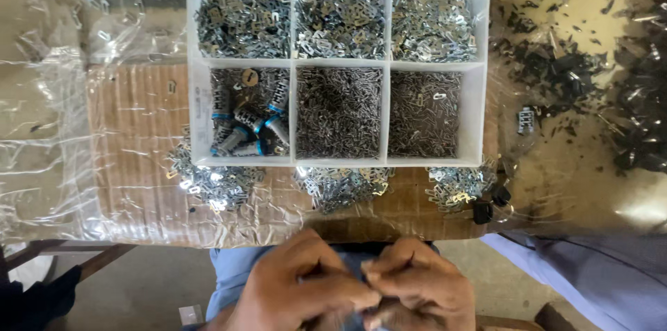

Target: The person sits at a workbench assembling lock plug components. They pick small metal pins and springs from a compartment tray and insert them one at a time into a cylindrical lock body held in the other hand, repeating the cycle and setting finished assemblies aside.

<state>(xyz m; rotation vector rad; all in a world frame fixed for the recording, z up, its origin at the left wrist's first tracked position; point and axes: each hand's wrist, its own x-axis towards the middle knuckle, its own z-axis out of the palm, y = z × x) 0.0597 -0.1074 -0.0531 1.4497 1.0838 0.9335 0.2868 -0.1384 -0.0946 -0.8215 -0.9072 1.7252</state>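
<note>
Below the table edge (208, 242), left hand (299, 289) and right hand (424, 289) meet, fingers pinched together on something too small to tell.

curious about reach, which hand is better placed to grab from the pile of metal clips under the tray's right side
Right hand, probably: it sits nearer that clip pile; the left hand is farther over. Both are pinched together now.

My white divider tray (194, 95) holds silver-grey metal bits; cylinders (253, 122) grey with blue bands; brown cardboard (132, 136); black scraps (570, 67) beside it.
</note>
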